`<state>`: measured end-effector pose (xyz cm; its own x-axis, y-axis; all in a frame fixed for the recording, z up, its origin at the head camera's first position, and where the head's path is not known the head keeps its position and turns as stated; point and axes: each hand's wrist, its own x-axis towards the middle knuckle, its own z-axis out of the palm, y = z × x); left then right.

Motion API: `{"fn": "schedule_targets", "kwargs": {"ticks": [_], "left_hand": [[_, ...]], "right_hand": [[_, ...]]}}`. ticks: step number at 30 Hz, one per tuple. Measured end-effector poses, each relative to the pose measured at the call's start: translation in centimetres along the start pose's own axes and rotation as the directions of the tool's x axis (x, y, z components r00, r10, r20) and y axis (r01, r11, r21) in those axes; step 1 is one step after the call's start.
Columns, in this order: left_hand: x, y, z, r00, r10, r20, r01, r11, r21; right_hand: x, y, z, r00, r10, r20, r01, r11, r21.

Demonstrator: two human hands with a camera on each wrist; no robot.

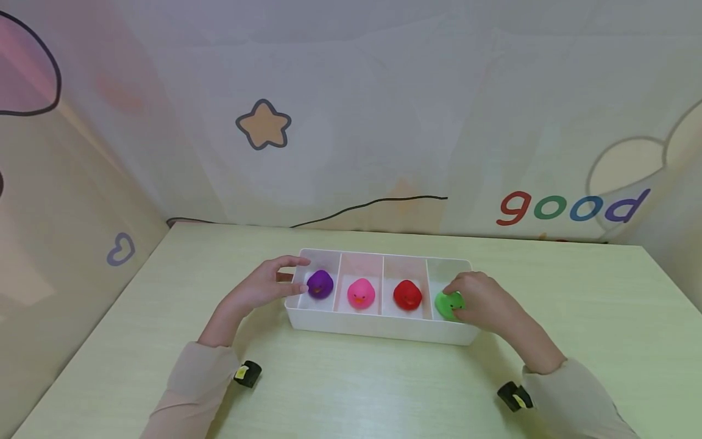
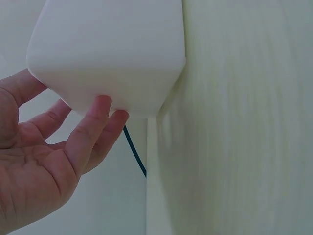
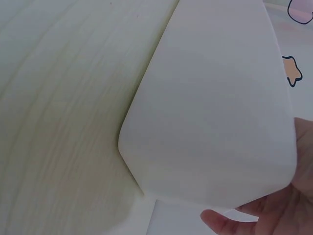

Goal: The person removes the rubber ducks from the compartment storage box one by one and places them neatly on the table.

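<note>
A white divided tray (image 1: 378, 329) holds a purple rubber duck (image 1: 320, 284), a pink rubber duck (image 1: 361, 294), a red rubber duck (image 1: 407, 295) and a green rubber duck (image 1: 448, 305), one in each compartment. My left hand (image 1: 269, 283) grips the tray's left end; its thumb and forefinger reach over the rim beside the purple duck. In the left wrist view, other fingers (image 2: 88, 134) rest against the outer end wall. Inside the rightmost compartment, my right hand (image 1: 485, 302) pinches the green duck between thumb and fingers. The tray wall hides this duck in the right wrist view.
The tray stands on a pale wood-grain table (image 1: 351, 390). Behind the table rises a printed backdrop (image 1: 356, 122) with a star and the word "good". Small black devices (image 1: 248, 374) are worn at both wrists.
</note>
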<state>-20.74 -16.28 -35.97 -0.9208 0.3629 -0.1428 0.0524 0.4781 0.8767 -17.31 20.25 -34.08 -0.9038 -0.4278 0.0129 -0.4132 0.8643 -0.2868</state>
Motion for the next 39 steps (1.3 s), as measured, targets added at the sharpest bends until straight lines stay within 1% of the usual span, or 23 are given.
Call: {"fn": "schedule_targets", "kwargs": {"ticks": [5,8,14,16,21,26,29,33,36,39], "left_hand": [[0.0,0.0,-0.1,1.0,0.009,0.003,-0.009,1.0,0.0],[0.0,-0.1,-0.1,1.0,0.009,0.004,-0.009,1.0,-0.003],[0.0,-0.2,0.0,1.0,0.002,0.0,-0.002,1.0,-0.008],[0.0,-0.3,0.0,1.0,-0.002,-0.002,0.002,1.0,-0.01],[0.0,-0.4,0.1,1.0,-0.002,-0.002,0.002,1.0,-0.018],[0.0,-0.3,0.1,1.0,0.006,-0.003,-0.006,1.0,-0.029],[0.0,-0.4,0.1,1.0,0.012,-0.002,-0.012,0.999,-0.039],[0.0,-0.4,0.1,1.0,0.018,-0.002,-0.018,0.999,-0.05],[0.1,-0.5,0.1,1.0,0.02,-0.003,-0.02,0.998,-0.053],[0.1,-0.6,0.1,1.0,0.02,-0.004,-0.02,0.998,-0.052]], "right_hand": [[0.1,0.0,0.1,1.0,0.003,0.004,-0.003,1.0,0.007],[0.0,0.0,0.0,1.0,0.002,-0.014,-0.001,1.0,0.03],[-0.4,0.1,-0.3,0.997,0.003,-0.073,0.008,0.99,0.142],[-0.6,0.3,-0.4,0.995,0.017,-0.101,0.001,0.984,0.178],[-1.0,0.7,-0.5,0.978,0.071,-0.196,-0.024,0.972,0.234],[-1.2,1.2,-0.9,0.957,0.106,-0.269,-0.022,0.954,0.298],[-1.3,1.5,-1.2,0.951,0.13,-0.282,-0.024,0.936,0.352],[-1.3,1.7,-1.8,0.946,0.184,-0.268,-0.061,0.911,0.408],[-1.3,2.0,-2.2,0.941,0.217,-0.261,-0.087,0.898,0.431],[-1.4,2.3,-2.5,0.934,0.232,-0.271,-0.093,0.891,0.445]]}}
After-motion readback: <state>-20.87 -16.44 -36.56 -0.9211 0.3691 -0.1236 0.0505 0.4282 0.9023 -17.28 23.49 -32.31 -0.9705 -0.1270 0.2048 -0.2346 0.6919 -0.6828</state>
